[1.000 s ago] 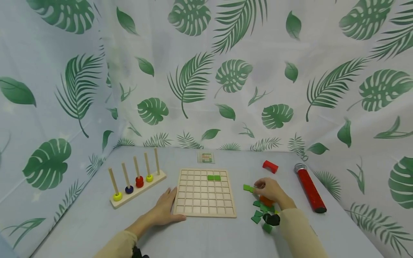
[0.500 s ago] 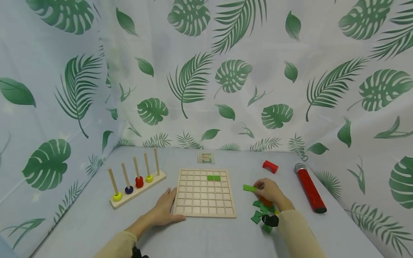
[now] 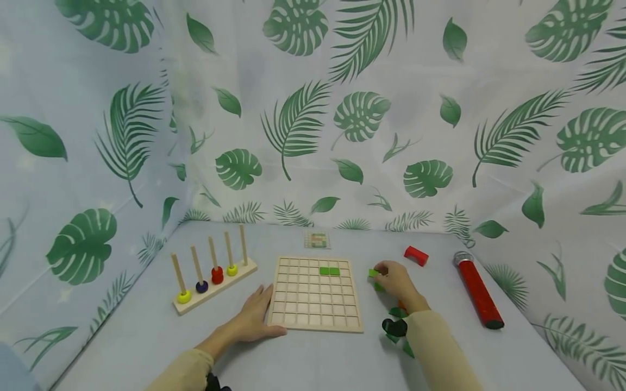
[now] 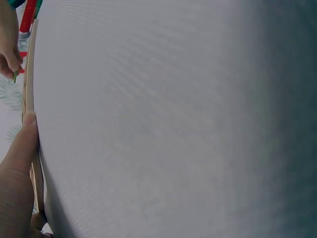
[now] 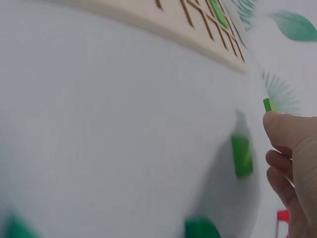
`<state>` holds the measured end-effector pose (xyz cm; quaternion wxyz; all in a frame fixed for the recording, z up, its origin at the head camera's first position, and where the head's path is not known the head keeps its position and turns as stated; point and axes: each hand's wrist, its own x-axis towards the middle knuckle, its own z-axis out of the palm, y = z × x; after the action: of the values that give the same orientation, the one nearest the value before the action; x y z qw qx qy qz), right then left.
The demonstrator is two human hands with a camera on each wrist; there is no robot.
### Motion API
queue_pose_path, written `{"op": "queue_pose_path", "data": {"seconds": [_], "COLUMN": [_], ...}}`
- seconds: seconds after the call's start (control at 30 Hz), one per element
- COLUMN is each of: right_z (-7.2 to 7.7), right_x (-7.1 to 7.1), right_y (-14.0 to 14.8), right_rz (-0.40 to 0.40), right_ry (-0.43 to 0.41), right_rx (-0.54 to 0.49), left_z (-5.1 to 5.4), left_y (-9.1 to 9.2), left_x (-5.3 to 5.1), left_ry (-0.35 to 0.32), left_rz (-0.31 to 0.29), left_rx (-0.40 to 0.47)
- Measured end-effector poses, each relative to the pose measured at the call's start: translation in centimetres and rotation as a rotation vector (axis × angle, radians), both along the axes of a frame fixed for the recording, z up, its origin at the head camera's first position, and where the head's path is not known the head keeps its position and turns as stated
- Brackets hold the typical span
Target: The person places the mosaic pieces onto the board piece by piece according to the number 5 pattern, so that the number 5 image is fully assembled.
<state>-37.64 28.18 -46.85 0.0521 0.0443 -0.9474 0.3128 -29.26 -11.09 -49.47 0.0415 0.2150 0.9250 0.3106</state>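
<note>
The right hand [image 3: 397, 279] pinches a green tile [image 5: 267, 104] just right of the gridded board [image 3: 315, 328], whose left edge the left hand [image 3: 251, 319] touches, thumb spread from fingers: a pick-up, I'd judge, that next calls for a carry leftward.

Long, plain sleeves [image 3: 440, 350] in pale beige end in simple cuffs [image 3: 419, 317], with a small, rounded black piece [image 3: 395, 327] beside each.

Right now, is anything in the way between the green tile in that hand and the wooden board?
Nothing visible stands between the held tile and the wooden board. A loose green tile lies below the right grip, not between them.
</note>
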Motion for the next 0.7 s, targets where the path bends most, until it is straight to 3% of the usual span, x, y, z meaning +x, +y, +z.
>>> {"op": "queue_pose_path", "data": {"seconds": [0.3,0.5,0.7], "right_z": [-0.3,-0.3,-0.9], "right_x": [-1.1,-1.7,-2.3], "right_y": [-4.9,-8.0,-10.6], "right_rz": [0.084,0.181,0.228], "right_ry": [0.119,0.105,0.109], "right_rx": [-0.001,-0.047,-0.040], "left_z": [-0.1,-0.1,0.1], "left_y": [-0.1,0.0,-0.1], "left_x": [-0.1,-0.2,-0.1], "left_ry": [-0.007,-0.010,-0.011], "left_rz": [-0.001,0.007,-0.003], "left_rx": [-0.011,-0.012,-0.013]}}
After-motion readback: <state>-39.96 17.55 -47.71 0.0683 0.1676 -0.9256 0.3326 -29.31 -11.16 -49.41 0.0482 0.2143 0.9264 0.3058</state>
